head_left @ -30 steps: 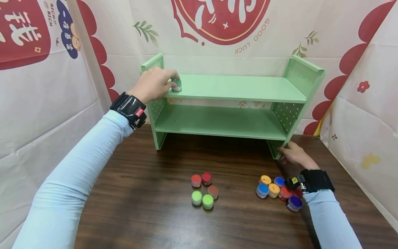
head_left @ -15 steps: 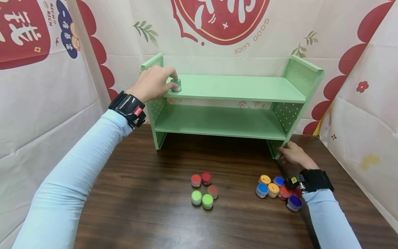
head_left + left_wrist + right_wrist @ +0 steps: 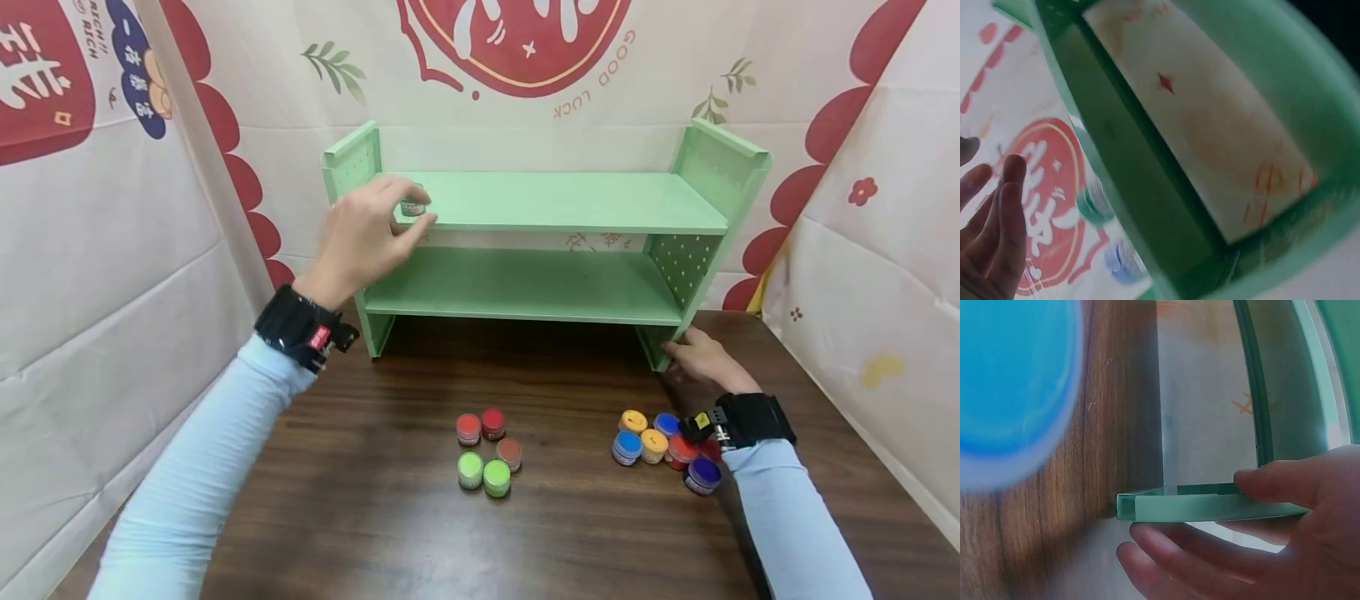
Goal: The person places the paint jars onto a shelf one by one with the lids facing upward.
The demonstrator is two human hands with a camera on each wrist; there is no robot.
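A small jar with a green lid (image 3: pixel 412 207) stands at the left end of the top board of a green two-tier shelf (image 3: pixel 555 204). My left hand (image 3: pixel 367 233) is just in front of that jar, thumb and fingers spread apart with nothing held. The left wrist view shows the same hand (image 3: pixel 991 231) off to the side of the green jar (image 3: pixel 1094 203), with a blue-toned jar (image 3: pixel 1124 259) beside it. Low on the shelf's right side panel (image 3: pixel 1210 507), my right hand (image 3: pixel 1235 544) grips the edge, thumb on one face and fingers on the other.
Mid-table stand red jars (image 3: pixel 492 423), a brown-lidded jar (image 3: pixel 509 453) and green-lidded jars (image 3: pixel 497 477). Near my right wrist cluster several yellow (image 3: pixel 654 445), blue (image 3: pixel 627 447) and red jars (image 3: pixel 679 451). Printed cloth (image 3: pixel 525 142) hangs behind and at both sides.
My left hand has let go of the green jar and drawn back and down, its fingers parting. The jar stays on the top board. My right hand keeps its grip; the head view shifts slightly.
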